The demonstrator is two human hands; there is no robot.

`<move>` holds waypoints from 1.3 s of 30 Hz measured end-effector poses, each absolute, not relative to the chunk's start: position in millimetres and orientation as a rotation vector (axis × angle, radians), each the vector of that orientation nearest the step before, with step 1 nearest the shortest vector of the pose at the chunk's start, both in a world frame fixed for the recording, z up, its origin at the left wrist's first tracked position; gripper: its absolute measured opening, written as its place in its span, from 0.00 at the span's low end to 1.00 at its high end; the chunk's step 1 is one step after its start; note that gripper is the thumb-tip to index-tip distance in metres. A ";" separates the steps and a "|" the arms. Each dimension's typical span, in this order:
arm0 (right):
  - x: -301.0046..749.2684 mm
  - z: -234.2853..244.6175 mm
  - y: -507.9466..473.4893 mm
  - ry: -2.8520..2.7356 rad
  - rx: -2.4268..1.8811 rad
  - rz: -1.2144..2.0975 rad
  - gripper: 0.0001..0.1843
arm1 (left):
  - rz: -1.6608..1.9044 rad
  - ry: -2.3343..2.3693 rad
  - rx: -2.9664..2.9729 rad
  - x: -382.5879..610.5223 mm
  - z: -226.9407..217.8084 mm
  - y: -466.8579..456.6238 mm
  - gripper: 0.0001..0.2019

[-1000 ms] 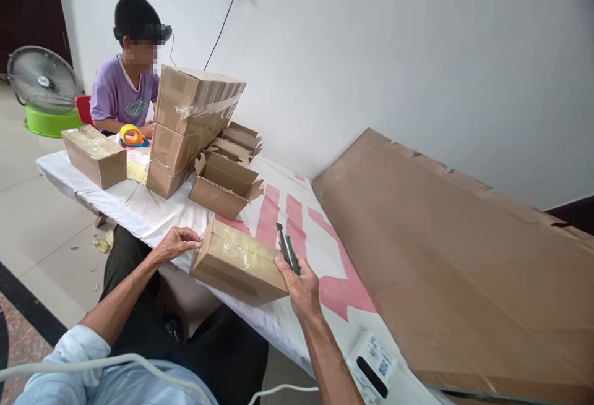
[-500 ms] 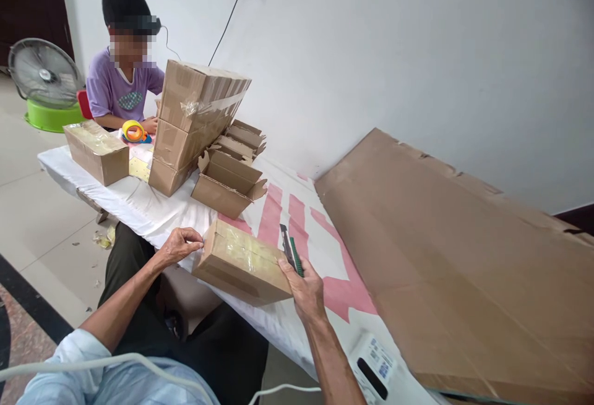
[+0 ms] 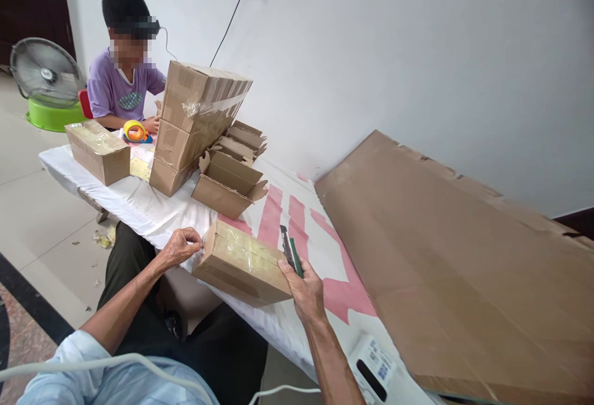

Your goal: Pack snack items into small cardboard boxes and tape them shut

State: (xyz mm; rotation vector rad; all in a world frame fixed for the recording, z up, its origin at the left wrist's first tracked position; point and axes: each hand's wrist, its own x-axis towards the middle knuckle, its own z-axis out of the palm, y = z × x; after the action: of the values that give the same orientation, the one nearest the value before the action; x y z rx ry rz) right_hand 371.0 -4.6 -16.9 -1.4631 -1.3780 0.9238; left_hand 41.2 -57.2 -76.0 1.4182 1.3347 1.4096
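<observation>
Head view: taped carton (image 3: 241, 263) lies at the near edge of the table (image 3: 153, 213). Left hand (image 3: 179, 247) pinches its left corner. Right hand (image 3: 306, 290) braces the right end, gripping a utility knife (image 3: 291, 253). Nothing has shifted in the last second, and the tape appears intact.

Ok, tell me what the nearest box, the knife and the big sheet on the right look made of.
The box looks like matte brown cardboard; glossy clear tape over its top glints. The knife in the right hand has a green and black handle, likely plastic; the blade is too small to judge. The big sheet is flat matte brown cardboard with ragged, torn edges.
</observation>
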 end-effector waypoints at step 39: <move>376.7 -17.0 -2.6 -1.447 -1.427 0.910 0.35 | 1.402 1.141 0.989 29.1 -79.1 -59.8 0.17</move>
State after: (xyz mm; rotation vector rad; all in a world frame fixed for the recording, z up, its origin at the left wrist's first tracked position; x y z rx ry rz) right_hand 376.7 -2.6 -17.0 -1.4270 -1.4471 0.9101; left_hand 29.1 -59.8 -79.1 0.9888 1.1407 1.4020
